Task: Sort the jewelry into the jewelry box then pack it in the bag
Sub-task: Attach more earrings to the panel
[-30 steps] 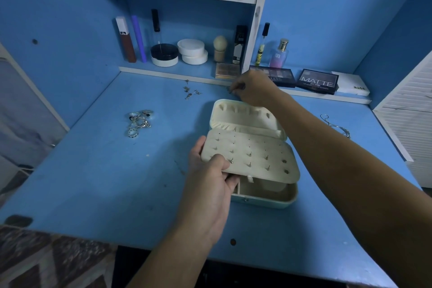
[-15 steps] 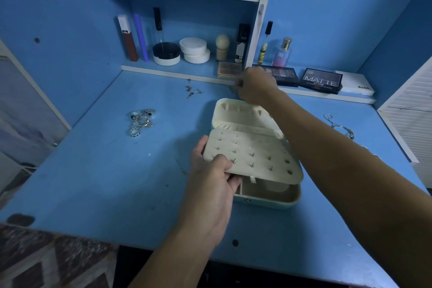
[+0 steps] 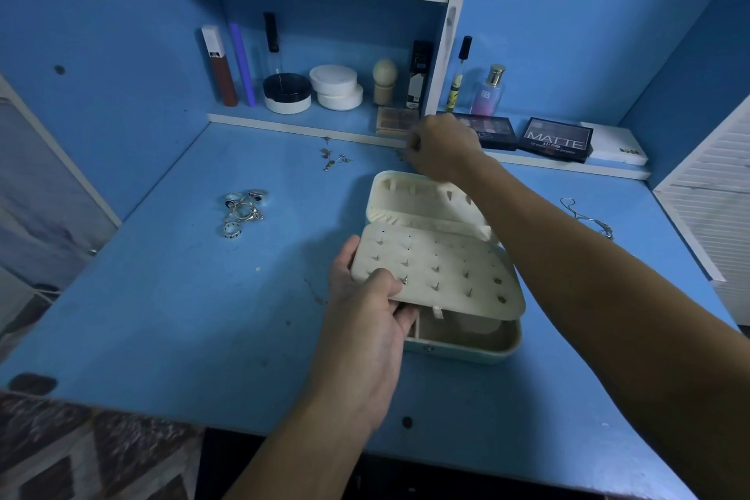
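Since a moment ago my right hand lifted a little behind the jewelry box, fingers curled; if it pinches an earring I cannot tell. I judge the earring step: next needs a free hole. My left hand pinches the earring panel, studs in it. Rings and loose earrings wait on the desk

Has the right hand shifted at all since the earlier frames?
No. The right hand stays at the shelf edge, in front of the eyeshadow palette, beyond the jewelry box.
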`<state>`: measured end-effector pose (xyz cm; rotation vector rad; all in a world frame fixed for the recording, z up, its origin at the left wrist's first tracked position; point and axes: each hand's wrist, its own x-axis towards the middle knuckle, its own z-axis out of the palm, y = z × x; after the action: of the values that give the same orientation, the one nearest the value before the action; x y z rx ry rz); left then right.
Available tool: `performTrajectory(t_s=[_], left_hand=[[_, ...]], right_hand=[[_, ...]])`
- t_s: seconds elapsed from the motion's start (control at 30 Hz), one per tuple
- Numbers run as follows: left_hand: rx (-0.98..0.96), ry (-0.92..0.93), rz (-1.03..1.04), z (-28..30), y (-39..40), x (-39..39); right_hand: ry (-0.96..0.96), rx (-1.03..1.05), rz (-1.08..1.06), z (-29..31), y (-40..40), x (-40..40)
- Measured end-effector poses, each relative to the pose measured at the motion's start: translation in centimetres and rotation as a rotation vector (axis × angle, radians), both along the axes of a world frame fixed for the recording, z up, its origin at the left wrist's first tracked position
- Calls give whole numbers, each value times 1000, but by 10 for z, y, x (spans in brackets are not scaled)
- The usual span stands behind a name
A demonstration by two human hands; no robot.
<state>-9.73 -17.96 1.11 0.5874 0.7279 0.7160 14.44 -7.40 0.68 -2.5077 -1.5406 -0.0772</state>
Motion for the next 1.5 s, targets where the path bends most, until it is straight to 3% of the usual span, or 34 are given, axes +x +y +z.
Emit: performTrajectory(t_s=[0.37, 0.6, 0.87, 1.2, 1.5], left_hand=[[-5, 14, -6, 1, -1, -1], [-2, -1, 3, 0, -1, 0], [-2, -6, 7, 1, -2, 0], [9, -15, 13, -1, -2, 1], [15, -6, 10, -1, -2, 1]], right_hand=[[171, 249, 154, -5, -16, 7], [166, 252, 220, 6, -29, 3], [366, 312, 227, 25, -60, -16], [495, 269, 278, 39, -100, -44], [543, 102, 280, 47, -123, -61]])
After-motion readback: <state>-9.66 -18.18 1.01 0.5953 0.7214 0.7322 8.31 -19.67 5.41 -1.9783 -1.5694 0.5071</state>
